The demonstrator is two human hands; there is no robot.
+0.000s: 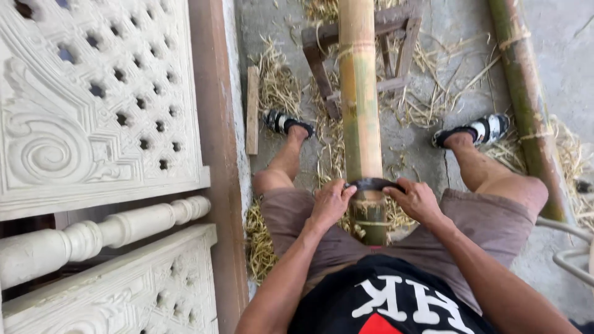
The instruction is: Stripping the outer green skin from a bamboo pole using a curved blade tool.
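Observation:
A long bamboo pole [360, 93] runs away from me between my knees, its far part resting on a small wooden stand [396, 49]. A dark curved blade [374, 184] lies across the pole near my lap. My left hand [329, 204] grips the blade's left end. My right hand [417, 201] grips its right end. The pole is pale and scraped beyond the blade, greener below it. Both my feet wear black-and-white sandals [286, 122], planted either side of the pole.
A second green bamboo pole [529, 105] lies at the right. Straw-like shavings [278, 80] litter the concrete floor. A carved pale lattice panel [93, 99] and a turned baluster [111, 232] stand at the left, beside a brown wooden post [216, 154]. A short wooden slat [252, 111] lies nearby.

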